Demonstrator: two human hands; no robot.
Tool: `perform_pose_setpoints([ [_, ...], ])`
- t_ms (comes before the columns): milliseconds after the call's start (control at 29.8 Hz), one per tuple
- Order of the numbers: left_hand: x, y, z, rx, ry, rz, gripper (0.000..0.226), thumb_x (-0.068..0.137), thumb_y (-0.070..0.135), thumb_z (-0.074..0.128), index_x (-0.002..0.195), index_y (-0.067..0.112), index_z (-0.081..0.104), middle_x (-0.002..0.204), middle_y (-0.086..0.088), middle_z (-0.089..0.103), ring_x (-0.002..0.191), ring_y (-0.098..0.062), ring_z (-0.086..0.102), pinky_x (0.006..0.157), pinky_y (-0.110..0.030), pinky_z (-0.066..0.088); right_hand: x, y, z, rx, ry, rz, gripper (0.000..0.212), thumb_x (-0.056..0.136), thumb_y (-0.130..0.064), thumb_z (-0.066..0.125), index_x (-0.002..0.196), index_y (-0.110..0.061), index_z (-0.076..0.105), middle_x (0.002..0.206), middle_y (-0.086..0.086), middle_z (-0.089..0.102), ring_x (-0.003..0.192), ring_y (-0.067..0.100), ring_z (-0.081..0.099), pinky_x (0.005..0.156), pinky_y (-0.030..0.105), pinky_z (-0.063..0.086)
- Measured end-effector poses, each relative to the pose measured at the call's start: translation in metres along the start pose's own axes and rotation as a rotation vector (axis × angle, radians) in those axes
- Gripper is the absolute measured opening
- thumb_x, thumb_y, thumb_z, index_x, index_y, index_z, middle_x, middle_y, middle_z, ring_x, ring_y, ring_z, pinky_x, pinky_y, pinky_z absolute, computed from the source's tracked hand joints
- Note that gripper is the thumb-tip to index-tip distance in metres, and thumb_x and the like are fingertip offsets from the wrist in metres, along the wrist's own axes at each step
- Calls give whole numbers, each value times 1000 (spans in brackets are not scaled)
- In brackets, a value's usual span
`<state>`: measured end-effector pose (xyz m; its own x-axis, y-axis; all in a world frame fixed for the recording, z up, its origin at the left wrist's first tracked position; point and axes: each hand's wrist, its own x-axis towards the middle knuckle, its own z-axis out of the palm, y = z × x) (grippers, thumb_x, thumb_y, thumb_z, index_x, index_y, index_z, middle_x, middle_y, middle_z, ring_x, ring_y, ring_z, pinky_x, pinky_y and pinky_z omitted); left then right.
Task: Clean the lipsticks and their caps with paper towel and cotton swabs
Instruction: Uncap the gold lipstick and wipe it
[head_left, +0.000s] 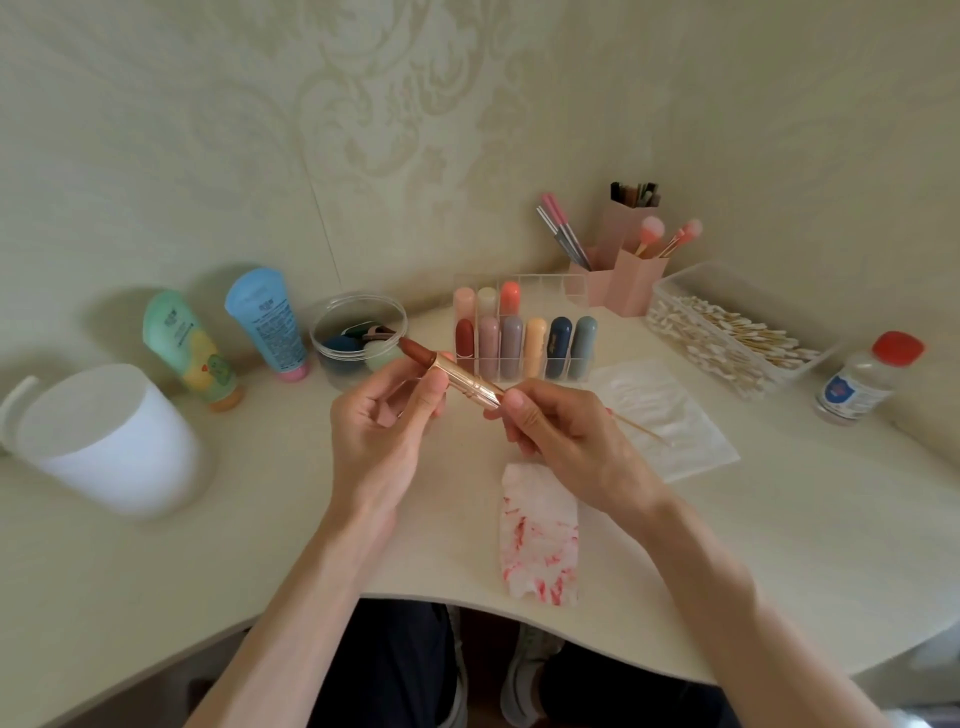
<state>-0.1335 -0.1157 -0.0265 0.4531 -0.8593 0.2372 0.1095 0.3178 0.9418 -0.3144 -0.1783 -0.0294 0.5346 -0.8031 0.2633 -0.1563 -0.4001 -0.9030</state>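
An uncapped lipstick (457, 371) with a rose-gold tube and a brown-red bullet is held level above the table, its tip pointing left. My left hand (384, 415) pinches the tube near the bullet. My right hand (556, 431) grips the tube's base and also holds a cotton swab (641, 430) whose wooden stick juts out to the right. A paper towel (540, 535) smeared with red lies flat below the hands. A clear organizer (524, 338) behind them holds several capped lipsticks.
A clear box of cotton swabs (727, 332) and a red-capped bottle (862, 379) stand at the right, a clean folded tissue (670, 415) between. Pink brush holders (623, 270) sit at the back. A white bin (104, 436), two tubes (223, 338) and a sponge jar (358, 338) stand on the left.
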Motion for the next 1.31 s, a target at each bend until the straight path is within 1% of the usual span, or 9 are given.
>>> perform_pose_setpoints([
  [168,-3,4,5,19,-157,-50,30,87,24,71,117,17,73,86,13,72,76,-6,63,68,-17,48,1,-8,1,58,26,9,27,105,-39,52,90,-29,72,71,-11,60,61,7,51,59,21,41],
  [268,-6,4,7,167,-268,-16,28,85,20,77,113,18,75,106,0,78,98,-19,73,88,-33,57,-2,-11,-1,60,-19,-1,34,108,-38,51,82,-28,69,69,-11,59,61,8,50,60,26,42],
  [402,-6,3,6,169,-197,3,22,83,21,80,103,13,78,103,-4,79,99,-25,73,90,-43,55,-2,-13,-4,60,-32,25,40,107,-42,52,88,-15,75,78,1,70,67,14,62,63,24,48],
  [536,-7,4,3,114,-158,0,21,87,16,77,106,8,74,107,-2,80,107,-21,74,92,-30,56,-3,-13,-27,-252,17,87,41,83,-70,66,89,-30,76,77,-12,69,67,2,57,62,18,41],
  [637,-9,6,6,99,-184,4,14,91,8,72,103,1,69,99,-6,81,99,-18,76,76,-19,54,-5,-10,-50,-402,-88,222,55,55,-86,74,84,-39,75,81,-13,66,71,3,54,65,21,40],
  [771,-7,5,7,83,-183,34,17,90,12,72,102,1,66,95,-6,81,98,-19,77,75,-18,53,-13,-10,-60,-452,-281,194,51,49,-79,85,85,-45,76,102,-22,60,104,-2,50,85,17,39],
  [871,-7,6,8,79,-194,44,25,89,16,71,104,-3,64,94,-5,81,97,-18,77,76,-18,53,-15,-9,-58,-535,-366,140,29,65,-55,94,86,-44,76,106,-26,54,112,-3,45,88,8,34],
  [1073,-7,4,7,75,-241,20,28,93,18,67,109,-6,66,92,-9,79,84,-16,73,71,-24,52,-10,-9,-57,-160,-37,92,13,87,-7,83,86,-18,75,74,-8,73,64,13,63,64,25,51],
  [1307,-10,0,7,83,-347,-77,26,92,19,68,111,2,71,92,-8,78,85,-22,74,72,-30,57,-6,-6,-37,-193,280,-9,21,92,-13,77,80,-28,71,66,-9,64,61,6,57,61,25,49],
])
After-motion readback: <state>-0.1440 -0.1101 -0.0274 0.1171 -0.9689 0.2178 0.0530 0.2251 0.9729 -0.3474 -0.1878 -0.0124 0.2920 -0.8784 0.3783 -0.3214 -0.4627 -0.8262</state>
